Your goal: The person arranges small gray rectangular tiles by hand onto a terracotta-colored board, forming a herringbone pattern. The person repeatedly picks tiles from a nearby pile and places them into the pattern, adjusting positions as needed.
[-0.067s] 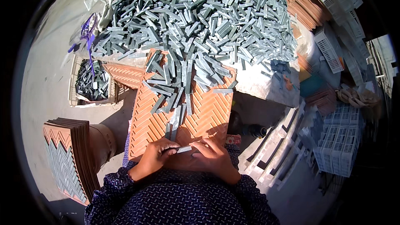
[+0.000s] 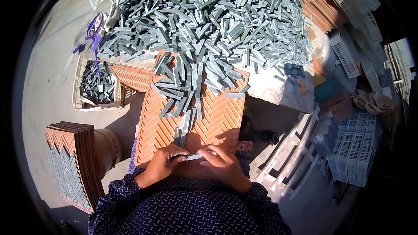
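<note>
Head view: we log a heap (image 2: 217, 21) of pieces beyond the orange tray (image 2: 217, 115); left hand (image 2: 162, 163) clamped on, right hand (image 2: 224, 165) at (grip: cannot tell), one grey strip (image 2: 194, 157) over the tray's near end; strip barely shifted since the previous frame, handling apparently unfinished.

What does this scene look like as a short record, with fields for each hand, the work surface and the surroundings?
Left hand: pinching one end of a grey strip
Right hand: at the strip's other end; its exact grip is unclear
Work surface: orange board with herringbone grooves, loose strips on its far part
Beyond: large heap of strips
Left side: crate of strips; stack of boards
Right side: pale plastic crates
</note>
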The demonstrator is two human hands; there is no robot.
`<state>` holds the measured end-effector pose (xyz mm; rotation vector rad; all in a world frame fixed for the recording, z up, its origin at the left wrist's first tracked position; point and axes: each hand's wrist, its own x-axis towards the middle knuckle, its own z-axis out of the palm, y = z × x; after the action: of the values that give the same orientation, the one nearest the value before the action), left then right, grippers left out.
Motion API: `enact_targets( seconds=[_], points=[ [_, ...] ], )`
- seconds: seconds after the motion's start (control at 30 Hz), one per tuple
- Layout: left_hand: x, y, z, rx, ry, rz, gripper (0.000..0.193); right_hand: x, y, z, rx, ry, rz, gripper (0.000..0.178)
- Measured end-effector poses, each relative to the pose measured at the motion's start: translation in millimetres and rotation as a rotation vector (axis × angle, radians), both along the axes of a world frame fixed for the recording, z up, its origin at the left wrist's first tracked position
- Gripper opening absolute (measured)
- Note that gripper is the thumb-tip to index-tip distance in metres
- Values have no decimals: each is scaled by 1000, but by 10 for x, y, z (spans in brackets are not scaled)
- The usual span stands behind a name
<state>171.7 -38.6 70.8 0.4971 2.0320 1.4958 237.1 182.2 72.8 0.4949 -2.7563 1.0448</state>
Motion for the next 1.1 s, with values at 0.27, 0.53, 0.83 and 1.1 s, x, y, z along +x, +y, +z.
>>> enact_targets(
  seconds=[0.27,0.53,0.83,1.1],
  points=[
    [-58,-42,-32,163,-134,161,14,-21,-121,-63,-50,-67,-82,25],
    [-106,-132,-112,72,33,211,13,154,-312,-154,50,-211,-206,25],
    [-87,-144,-35,7,91,176,11,144,-343,-179,105,-104,-161,24],
    [-91,-170,-70,32,139,190,12,54,-389,67,264,-172,-97,12]
  ],
)
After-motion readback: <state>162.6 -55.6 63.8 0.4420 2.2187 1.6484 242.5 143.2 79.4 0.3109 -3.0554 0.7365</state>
